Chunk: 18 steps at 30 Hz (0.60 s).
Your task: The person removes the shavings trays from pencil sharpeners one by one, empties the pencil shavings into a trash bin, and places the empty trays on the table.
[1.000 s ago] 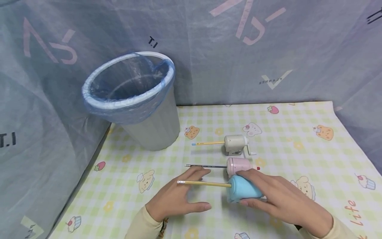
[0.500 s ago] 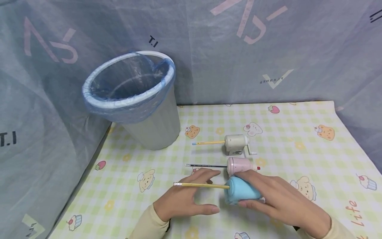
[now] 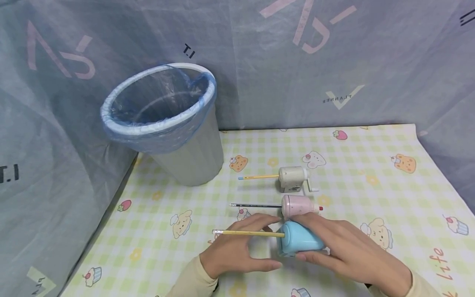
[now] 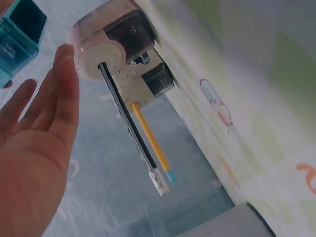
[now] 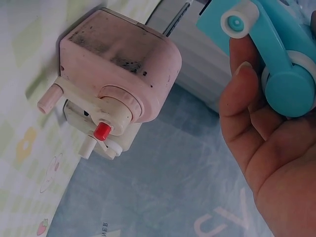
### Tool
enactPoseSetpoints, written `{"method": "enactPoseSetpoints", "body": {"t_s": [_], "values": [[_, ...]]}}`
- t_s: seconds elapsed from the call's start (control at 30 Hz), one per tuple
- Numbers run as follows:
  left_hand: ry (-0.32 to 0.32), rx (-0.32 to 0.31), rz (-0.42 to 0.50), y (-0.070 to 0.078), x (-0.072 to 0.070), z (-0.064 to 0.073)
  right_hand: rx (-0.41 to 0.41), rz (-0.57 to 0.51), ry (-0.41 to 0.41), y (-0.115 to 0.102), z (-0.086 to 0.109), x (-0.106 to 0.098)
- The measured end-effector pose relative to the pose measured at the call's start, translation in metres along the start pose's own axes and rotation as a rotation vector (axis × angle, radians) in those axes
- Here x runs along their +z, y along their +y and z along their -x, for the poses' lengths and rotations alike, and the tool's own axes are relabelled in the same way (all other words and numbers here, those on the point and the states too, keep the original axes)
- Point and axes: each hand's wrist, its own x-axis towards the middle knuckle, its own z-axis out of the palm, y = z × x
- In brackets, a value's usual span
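A blue crank pencil sharpener (image 3: 301, 238) is gripped by my right hand (image 3: 345, 247) between thumb and fingers; its crank (image 5: 289, 74) faces the right wrist camera. From its left end sticks a plain yellow pencil (image 3: 252, 234), eraser end outward. My left hand (image 3: 241, 249) is beneath that pencil in the head view, thumb and fingers spread near the sharpener's left end, holding nothing. Just behind stands a pink sharpener (image 3: 297, 206) with a black pencil (image 3: 256, 205) in it. Whether the blue sharpener touches the tabletop, I cannot tell.
Farther back is a cream sharpener (image 3: 292, 179) holding a yellow pencil with a blue end (image 3: 258, 177). At the back left stands a grey waste bin (image 3: 196, 156) with a blue liner. Grey fabric (image 3: 282, 82) hangs behind the checked tablecloth (image 3: 371, 165).
My left hand has moved right, closer to the blue sharpener. The blue sharpener and its pencil have shifted slightly left and toward me, still in my right hand.
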Motion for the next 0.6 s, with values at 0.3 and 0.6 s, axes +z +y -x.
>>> {"method": "enactPoseSetpoints", "body": {"t_s": [0.3, 0.6], "values": [[0.055, 0.061, 0.007, 0.000, 0.009, -0.006, -0.007, -0.003, -0.011, -0.001, 0.001, -0.002], [0.099, 0.148, 0.017, 0.002, 0.015, -0.010, -0.035, 0.009, -0.002, -0.001, 0.001, 0.001]]}}
